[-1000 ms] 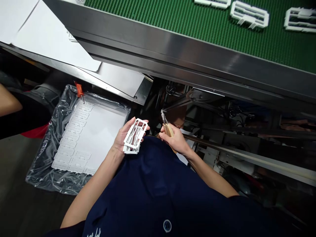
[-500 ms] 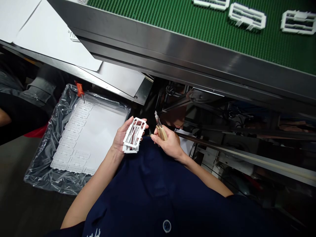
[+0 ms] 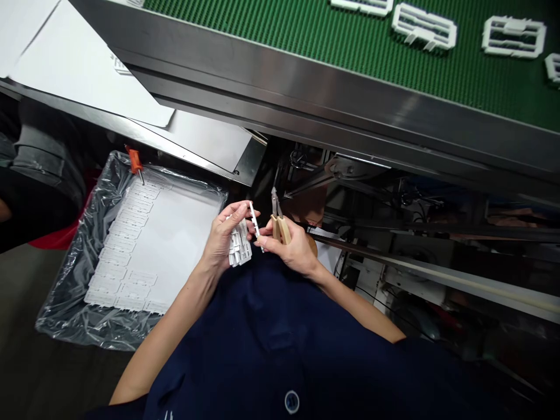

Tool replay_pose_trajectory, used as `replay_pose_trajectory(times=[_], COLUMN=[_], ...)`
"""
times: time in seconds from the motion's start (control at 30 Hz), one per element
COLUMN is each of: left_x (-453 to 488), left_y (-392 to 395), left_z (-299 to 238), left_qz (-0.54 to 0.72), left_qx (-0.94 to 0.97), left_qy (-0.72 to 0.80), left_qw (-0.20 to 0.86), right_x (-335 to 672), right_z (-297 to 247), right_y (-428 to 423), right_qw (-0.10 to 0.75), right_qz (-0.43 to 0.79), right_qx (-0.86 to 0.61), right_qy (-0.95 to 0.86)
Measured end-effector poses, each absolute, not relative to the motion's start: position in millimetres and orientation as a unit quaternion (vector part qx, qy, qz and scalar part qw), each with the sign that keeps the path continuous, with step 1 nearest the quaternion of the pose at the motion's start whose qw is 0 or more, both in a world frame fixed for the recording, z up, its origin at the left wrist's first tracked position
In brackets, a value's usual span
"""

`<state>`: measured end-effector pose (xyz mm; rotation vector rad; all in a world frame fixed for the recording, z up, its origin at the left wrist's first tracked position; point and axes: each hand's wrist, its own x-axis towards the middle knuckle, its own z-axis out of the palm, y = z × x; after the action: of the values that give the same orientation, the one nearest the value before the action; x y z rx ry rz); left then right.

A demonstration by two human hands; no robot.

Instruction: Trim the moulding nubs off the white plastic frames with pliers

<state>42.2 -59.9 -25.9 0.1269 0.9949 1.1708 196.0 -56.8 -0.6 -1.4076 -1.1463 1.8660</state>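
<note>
My left hand (image 3: 217,244) is closed around a small stack of white plastic frames (image 3: 240,248). One more white frame (image 3: 254,223), turned edge-on, stands between my two hands; my left fingertips hold its upper end. My right hand (image 3: 300,251) grips a pair of nippers (image 3: 281,230) with tan handles, their metal jaws pointing up and away from me. The thumb of that hand also touches the lower end of the edge-on frame.
A green conveyor belt (image 3: 271,41) carries several white frames behind a metal side rail (image 3: 280,81). At left, a bin lined with clear plastic (image 3: 100,332) holds rows of frames on a white sheet, with an orange-handled tool (image 3: 135,160) at its corner. Someone's dark-clothed leg (image 3: 48,146) is beyond it.
The top frame has turned from face-up to edge-on, away from the stack. My right hand has moved left to touch it, and the nippers' handles have spread. Frames on the belt appear shifted left.
</note>
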Motion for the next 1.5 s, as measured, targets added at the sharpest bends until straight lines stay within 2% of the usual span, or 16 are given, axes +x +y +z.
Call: replay_pose_trajectory(times=[0.17, 0.37, 0.57, 1.5], left_x=[32, 30, 29, 33], left_y=[-60, -61, -61, -56], left_z=[-27, -29, -27, -15], left_qz=[0.497, 0.511, 0.504, 0.483], left_qx=[-0.038, -0.025, -0.017, -0.064], left_qy=[0.352, 0.338, 0.34, 0.396], left_qw=[0.792, 0.79, 0.794, 0.778], right_x=[205, 211, 213, 212], right_z=[-8, -18, -24, -27], right_y=[-45, -37, -38, -40], right_qw=[0.269, 0.243, 0.243, 0.26], right_qz=[0.852, 0.895, 0.905, 0.878], right_qx=[-0.41, -0.373, -0.347, -0.394], right_qy=[-0.182, -0.022, -0.031, -0.079])
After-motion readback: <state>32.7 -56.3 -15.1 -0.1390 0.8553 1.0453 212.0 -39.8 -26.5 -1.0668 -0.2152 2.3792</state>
